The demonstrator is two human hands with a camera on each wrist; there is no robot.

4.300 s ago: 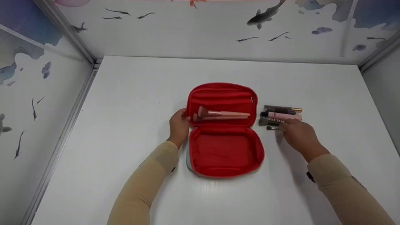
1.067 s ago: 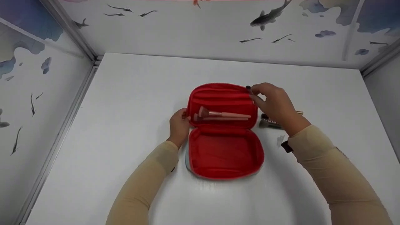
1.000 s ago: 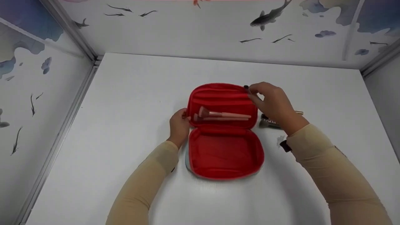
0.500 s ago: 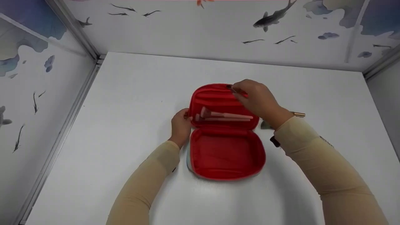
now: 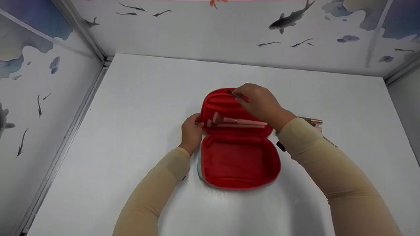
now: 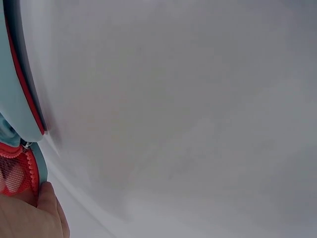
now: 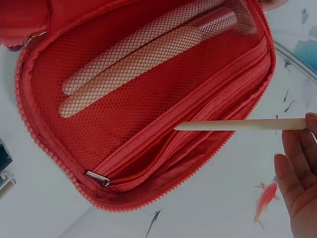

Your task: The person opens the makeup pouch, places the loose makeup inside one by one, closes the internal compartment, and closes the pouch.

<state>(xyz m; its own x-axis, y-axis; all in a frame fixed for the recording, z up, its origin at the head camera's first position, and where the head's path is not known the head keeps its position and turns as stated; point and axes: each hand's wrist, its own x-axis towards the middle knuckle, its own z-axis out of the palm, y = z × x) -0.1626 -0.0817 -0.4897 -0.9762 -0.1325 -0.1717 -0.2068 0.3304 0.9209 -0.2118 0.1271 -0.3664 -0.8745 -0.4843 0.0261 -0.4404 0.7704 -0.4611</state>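
A red-lined makeup bag (image 5: pixel 241 160) lies open on the white table, its lid folded back away from me. My left hand (image 5: pixel 191 132) grips the lid's left edge; in the left wrist view the thumb (image 6: pixel 47 198) presses the light-blue rim. Over the lid, my right hand (image 5: pixel 261 101) pinches a slim makeup brush with a pale handle (image 7: pixel 242 124). In the right wrist view the handle's tip is right at the mouth of the unzipped pocket (image 7: pixel 163 136). Two pink makeup brushes (image 7: pixel 148 54) sit behind the lid's mesh. The bag's lower half holds nothing.
To the right of the bag, gold-ended tubes (image 5: pixel 312 121) lie partly hidden under my right forearm. The pocket's zip pull (image 7: pixel 97 178) is at one end of its opening. Printed panels with fish stand behind and left of the table.
My right hand has picked up the slim brush from the row at the right and carried it left over the lid, sliding further left in the last second. My left hand stays put.
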